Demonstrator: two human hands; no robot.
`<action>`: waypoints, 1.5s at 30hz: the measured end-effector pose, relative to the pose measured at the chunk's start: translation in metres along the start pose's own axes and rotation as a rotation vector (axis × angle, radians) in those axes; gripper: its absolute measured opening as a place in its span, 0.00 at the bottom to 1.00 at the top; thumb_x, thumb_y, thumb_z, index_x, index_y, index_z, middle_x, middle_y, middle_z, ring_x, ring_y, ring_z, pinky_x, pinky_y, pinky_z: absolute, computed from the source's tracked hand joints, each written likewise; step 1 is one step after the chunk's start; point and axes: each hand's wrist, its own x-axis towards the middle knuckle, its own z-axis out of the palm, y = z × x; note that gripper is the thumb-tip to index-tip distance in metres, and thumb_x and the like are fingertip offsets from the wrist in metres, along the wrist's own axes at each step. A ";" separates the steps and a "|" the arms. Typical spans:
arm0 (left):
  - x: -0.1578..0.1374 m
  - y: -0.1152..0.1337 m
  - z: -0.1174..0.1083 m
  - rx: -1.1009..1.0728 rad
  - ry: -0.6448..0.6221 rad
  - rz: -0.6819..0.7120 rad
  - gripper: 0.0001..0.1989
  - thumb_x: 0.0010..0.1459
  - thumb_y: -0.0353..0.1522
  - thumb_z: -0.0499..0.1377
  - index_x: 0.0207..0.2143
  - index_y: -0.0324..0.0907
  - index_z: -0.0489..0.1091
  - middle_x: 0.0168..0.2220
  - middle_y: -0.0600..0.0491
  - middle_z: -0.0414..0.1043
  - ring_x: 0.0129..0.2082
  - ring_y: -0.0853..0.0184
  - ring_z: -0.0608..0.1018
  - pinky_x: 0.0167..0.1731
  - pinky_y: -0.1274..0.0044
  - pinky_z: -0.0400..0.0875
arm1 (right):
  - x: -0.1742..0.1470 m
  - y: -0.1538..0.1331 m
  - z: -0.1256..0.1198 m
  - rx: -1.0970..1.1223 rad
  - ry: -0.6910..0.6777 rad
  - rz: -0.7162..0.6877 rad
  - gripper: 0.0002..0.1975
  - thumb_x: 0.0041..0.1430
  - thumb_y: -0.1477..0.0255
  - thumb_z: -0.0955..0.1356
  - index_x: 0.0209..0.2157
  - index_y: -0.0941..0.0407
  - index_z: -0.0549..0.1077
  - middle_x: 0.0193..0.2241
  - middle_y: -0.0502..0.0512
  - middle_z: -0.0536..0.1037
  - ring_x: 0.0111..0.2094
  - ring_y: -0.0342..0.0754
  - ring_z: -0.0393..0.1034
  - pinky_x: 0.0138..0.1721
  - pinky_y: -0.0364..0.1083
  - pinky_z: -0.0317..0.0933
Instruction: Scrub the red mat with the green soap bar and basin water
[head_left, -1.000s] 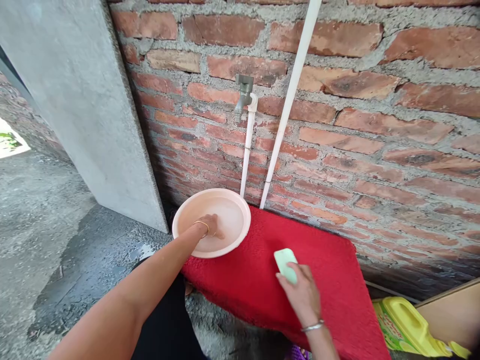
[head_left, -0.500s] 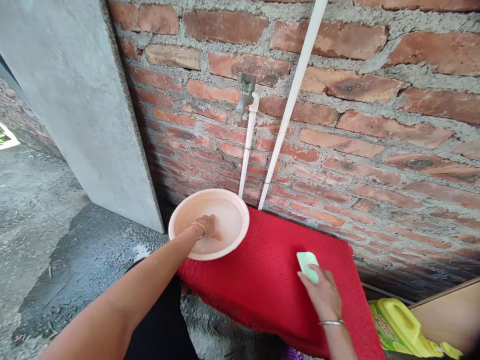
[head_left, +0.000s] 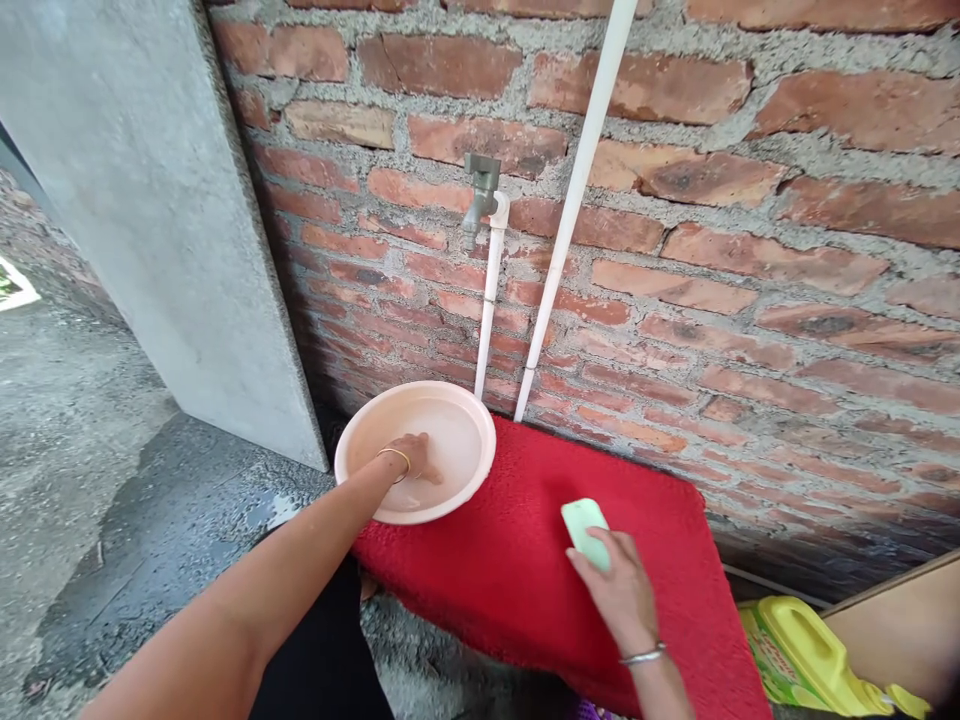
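Note:
My left hand (head_left: pixel 409 456), with a thin bangle at the wrist, reaches into a pale pink basin (head_left: pixel 356 440) of cloudy water. Its fingers are partly under the surface and look stretched apart, with nothing visible in them. My right hand (head_left: pixel 624 590), wearing a silver bangle, is closed on a pale green bar of soap (head_left: pixel 585 527), gripped between thumb and fingers. It is over the red cloth (head_left: pixel 510 560) that covers the low table, to the right of the basin.
A grey tap (head_left: pixel 480 195) on a white pipe stands out from the brick wall (head_left: pixel 675 330) behind the basin. Another white pipe (head_left: pixel 562 230) runs beside it. A concrete slab (head_left: pixel 195 250) leans at the left. On the right sits a yellow jug (head_left: pixel 806 650).
My right hand has moved left over the red cloth with the bar of soap, closer to the basin. My left hand stays in the water, almost unmoved.

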 end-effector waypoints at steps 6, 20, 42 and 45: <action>0.001 -0.002 0.003 -0.020 -0.002 0.013 0.46 0.35 0.53 0.68 0.55 0.41 0.63 0.56 0.36 0.69 0.55 0.45 0.73 0.50 0.63 0.69 | 0.007 -0.088 0.052 -0.050 -0.205 -0.362 0.14 0.52 0.68 0.70 0.43 0.47 0.76 0.38 0.51 0.72 0.42 0.49 0.70 0.45 0.46 0.64; 0.001 -0.002 0.003 -0.016 0.002 0.003 0.48 0.34 0.53 0.68 0.56 0.40 0.63 0.57 0.34 0.67 0.56 0.44 0.72 0.51 0.61 0.69 | 0.023 0.091 -0.037 -0.168 0.081 0.399 0.32 0.51 0.44 0.62 0.48 0.50 0.74 0.36 0.58 0.72 0.37 0.57 0.72 0.42 0.55 0.66; 0.007 -0.005 0.007 -0.028 -0.003 0.028 0.51 0.31 0.52 0.70 0.57 0.41 0.62 0.57 0.34 0.68 0.54 0.44 0.74 0.50 0.61 0.70 | 0.017 -0.079 0.052 -0.027 -0.223 -0.362 0.15 0.50 0.67 0.72 0.42 0.48 0.77 0.39 0.52 0.73 0.43 0.50 0.71 0.45 0.46 0.65; 0.005 -0.004 0.005 -0.027 0.001 0.008 0.49 0.33 0.53 0.69 0.56 0.40 0.63 0.57 0.35 0.68 0.55 0.44 0.73 0.50 0.62 0.70 | 0.037 -0.055 0.042 -0.074 -0.166 -0.228 0.15 0.51 0.64 0.71 0.43 0.48 0.77 0.40 0.53 0.73 0.43 0.51 0.71 0.45 0.47 0.65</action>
